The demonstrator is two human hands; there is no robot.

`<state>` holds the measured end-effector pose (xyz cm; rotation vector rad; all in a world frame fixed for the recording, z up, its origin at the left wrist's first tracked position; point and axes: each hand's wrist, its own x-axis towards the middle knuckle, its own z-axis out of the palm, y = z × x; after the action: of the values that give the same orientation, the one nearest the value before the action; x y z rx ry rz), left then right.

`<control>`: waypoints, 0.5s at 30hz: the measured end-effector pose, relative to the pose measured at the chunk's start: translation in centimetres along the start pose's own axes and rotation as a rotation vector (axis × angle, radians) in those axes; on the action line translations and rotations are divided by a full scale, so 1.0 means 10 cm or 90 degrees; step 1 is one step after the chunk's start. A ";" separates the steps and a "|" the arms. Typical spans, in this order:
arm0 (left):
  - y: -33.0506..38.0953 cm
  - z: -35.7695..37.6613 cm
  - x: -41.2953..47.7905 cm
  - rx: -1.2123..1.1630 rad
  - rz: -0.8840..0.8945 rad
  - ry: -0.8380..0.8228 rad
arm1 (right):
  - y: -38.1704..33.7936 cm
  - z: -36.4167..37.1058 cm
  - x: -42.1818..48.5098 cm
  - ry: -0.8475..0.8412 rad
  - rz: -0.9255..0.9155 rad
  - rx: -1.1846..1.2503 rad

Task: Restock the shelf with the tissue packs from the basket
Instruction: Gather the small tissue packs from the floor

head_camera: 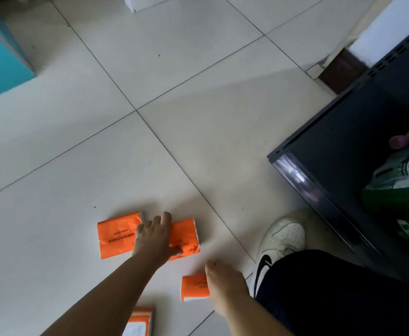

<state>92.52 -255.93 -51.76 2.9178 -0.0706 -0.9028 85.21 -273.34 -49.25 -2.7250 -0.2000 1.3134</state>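
Four orange tissue packs (118, 238) lay on the floor (198, 117), none visibly on the dark shelf (344, 141); I judged restocking barely begun. My left grip (153, 238) lay spread across two packs. My right grip (222, 284) touched the third pack (195, 286), its fingers hidden, so I couldn't tell its state.

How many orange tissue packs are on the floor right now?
4: leftmost pack; middle pack under left hand; near pack at right hand; bottom-edge pack, cropped. More may be hidden.

Lower edge cuts bottom tissue pack (139, 321). Right end of near pack (193, 286) under right hand (225, 284); fingers hidden.
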 end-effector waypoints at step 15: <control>-0.28 -0.81 -0.27 -0.797 -0.280 -0.135 | 0.11 -0.84 -0.30 0.531 -0.292 0.026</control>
<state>94.94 -252.42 -43.87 1.6688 0.8219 -0.8303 90.07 -275.29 -41.91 -2.6875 -0.6353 0.0375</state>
